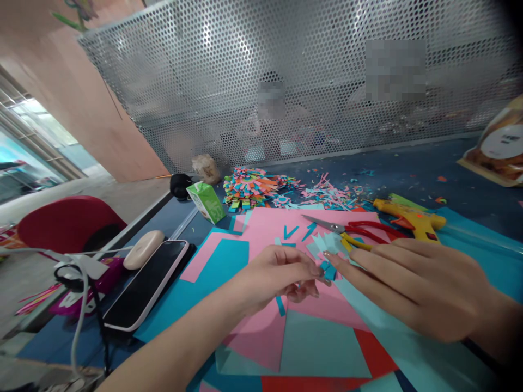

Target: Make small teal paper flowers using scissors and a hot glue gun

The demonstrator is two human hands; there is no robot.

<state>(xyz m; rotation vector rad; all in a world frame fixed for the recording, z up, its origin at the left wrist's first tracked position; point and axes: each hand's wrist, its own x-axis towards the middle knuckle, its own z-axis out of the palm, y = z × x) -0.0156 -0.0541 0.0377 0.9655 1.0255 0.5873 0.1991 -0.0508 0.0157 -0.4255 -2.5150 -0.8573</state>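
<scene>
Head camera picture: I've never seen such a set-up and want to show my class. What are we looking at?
There is no machine here: just a person's bare left hand and right hand. The one picture comes from a camera worn on that person's head, looking forward and down. On the dark blue table are coloured paper sheets, scissors, a yellow glue gun, a phone and a green carton. The left hand pinches a small blue paper piece; the right hand's fingers reach close to it, but whether they touch it is hard to tell.
</scene>
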